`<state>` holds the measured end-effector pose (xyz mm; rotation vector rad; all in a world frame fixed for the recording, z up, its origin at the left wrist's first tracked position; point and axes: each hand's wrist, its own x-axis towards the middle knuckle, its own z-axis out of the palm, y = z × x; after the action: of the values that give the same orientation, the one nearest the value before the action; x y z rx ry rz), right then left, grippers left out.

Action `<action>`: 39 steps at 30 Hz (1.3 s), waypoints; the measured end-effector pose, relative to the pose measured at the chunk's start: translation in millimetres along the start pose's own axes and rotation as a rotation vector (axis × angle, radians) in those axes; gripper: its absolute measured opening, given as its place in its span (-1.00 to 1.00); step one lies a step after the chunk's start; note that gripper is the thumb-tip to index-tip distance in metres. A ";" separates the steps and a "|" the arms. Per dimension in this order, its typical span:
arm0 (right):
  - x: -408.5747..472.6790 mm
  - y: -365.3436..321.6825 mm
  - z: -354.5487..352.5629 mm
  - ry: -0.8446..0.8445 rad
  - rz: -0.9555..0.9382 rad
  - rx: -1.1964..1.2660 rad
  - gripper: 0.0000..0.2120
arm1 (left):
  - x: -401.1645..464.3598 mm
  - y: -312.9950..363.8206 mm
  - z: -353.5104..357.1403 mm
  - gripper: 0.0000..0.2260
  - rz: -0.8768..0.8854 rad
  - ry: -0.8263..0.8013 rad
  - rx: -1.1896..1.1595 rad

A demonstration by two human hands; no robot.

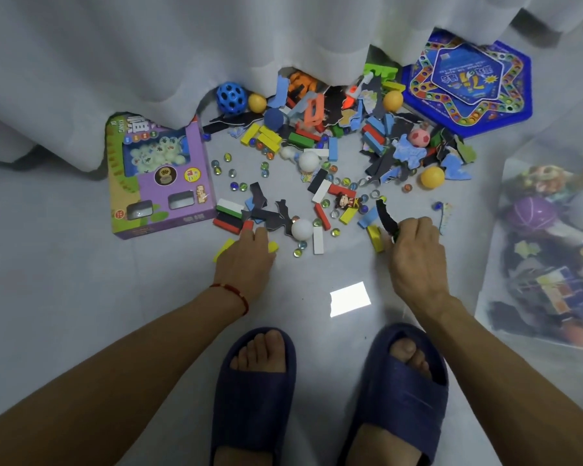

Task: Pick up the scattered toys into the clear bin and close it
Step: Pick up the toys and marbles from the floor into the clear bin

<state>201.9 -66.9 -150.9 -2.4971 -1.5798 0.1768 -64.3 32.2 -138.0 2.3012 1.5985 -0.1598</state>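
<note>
Currently logged: floor clear-up, near edge of the toy scatter

Item 1. Right hand (414,250): knuckles up, fingers curled down and gathering; a dark curved foam piece (386,215) sticks out past the fingertips and appears pinched there. A yellow block (375,236) lies just beside the thumb side. Working from the near edge probably lets the hand collect several small pieces before one trip to the bin.

Item 2. Left hand (248,255): palm down on the floor, fingers close together and reaching into the blocks. It covers the middle of a yellow block (223,249), whose ends show either side. Whether the fingers pinch anything cannot be told; they look flat.

Item 3. Clear bin (549,250): stands on the floor at the right edge, near the right hand, already partly filled with toys. No lid is seen on it, so closing is some way off.

Item 4. Scattered toys: domino-like blocks, marbles, white and orange balls, foam puzzle pieces, spread between the hands and a white curtain (216,45). A blue holed ball (231,97) sits at the curtain hem.

Item 5. Purple game box (159,183) at left, blue hexagonal board (468,85) at far right, both flat on the floor.
</note>
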 end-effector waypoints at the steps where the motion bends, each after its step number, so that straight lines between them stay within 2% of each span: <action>1: 1.5 -4.4 1.7 -0.009 -0.006 -0.030 -0.69 | -2.4 3.9 -1.9 -0.71 -0.025 0.014 -0.070; 3: 1.2 -11.7 8.3 -0.034 0.010 -0.058 -0.66 | -6.6 12.1 -7.0 -0.77 -0.075 0.059 -0.271; 6: -5.8 -14.2 18.8 -0.040 0.002 -0.047 -0.78 | -11.2 26.7 -17.5 -0.81 -0.156 0.072 -0.575; 8: -7.0 -11.9 22.3 -0.026 -0.006 -0.005 -0.88 | -12.9 39.4 -24.3 -0.80 -0.231 -0.006 -0.734; 12: -3.3 -14.3 20.1 0.010 0.021 0.066 -0.90 | -7.1 61.7 -27.8 -0.71 -0.357 -0.134 -0.888; 15: -3.5 -15.8 11.0 -0.062 -0.012 0.110 -0.93 | -9.7 80.5 -34.6 -0.78 -0.439 -0.247 -1.129; 17: -4.4 -13.2 0.2 -0.109 0.037 0.245 -0.90 | -15.6 92.2 -43.4 -0.82 -0.423 -0.311 -1.290; 20: -10.7 -15.0 -36.0 -0.192 0.256 0.551 -0.85 | -24.6 111.7 -64.4 -0.78 -0.378 -0.383 -1.420; 23: -30.5 -32.2 -100.2 -0.159 0.356 0.839 -0.81 | -32.8 141.2 -102.3 -0.79 -0.314 -0.468 -1.556; 26: -53.5 -41.2 -181.8 -0.047 0.402 1.183 -0.89 | -41.3 180.8 -143.7 -0.82 -0.186 -0.594 -1.620; 28: -64.2 -25.7 -230.0 0.066 0.446 1.316 -0.88 | -49.1 216.9 -169.2 -0.87 -0.122 -0.691 -1.596; 31: -73.4 25.5 -279.4 0.197 0.560 1.319 -0.80 | -60.6 283.2 -197.2 -0.87 -0.036 -0.865 -1.534; 34: -75.7 82.2 -304.7 0.197 0.822 1.355 -0.89 | -79.5 335.2 -218.0 -0.79 0.085 -1.014 -1.398; 36: -77.6 110.1 -313.6 0.189 0.965 1.417 -0.90 | -89.2 354.8 -229.5 -0.66 0.133 -0.974 -1.350; 39: -79.5 135.6 -318.5 0.297 1.006 1.440 -0.66 | -95.2 359.2 -242.3 -0.52 0.178 -0.806 -1.314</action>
<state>349.9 -223.9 131.2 -1.6332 0.1918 0.6929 210.7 -84.5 190.0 1.0754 0.6603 0.0259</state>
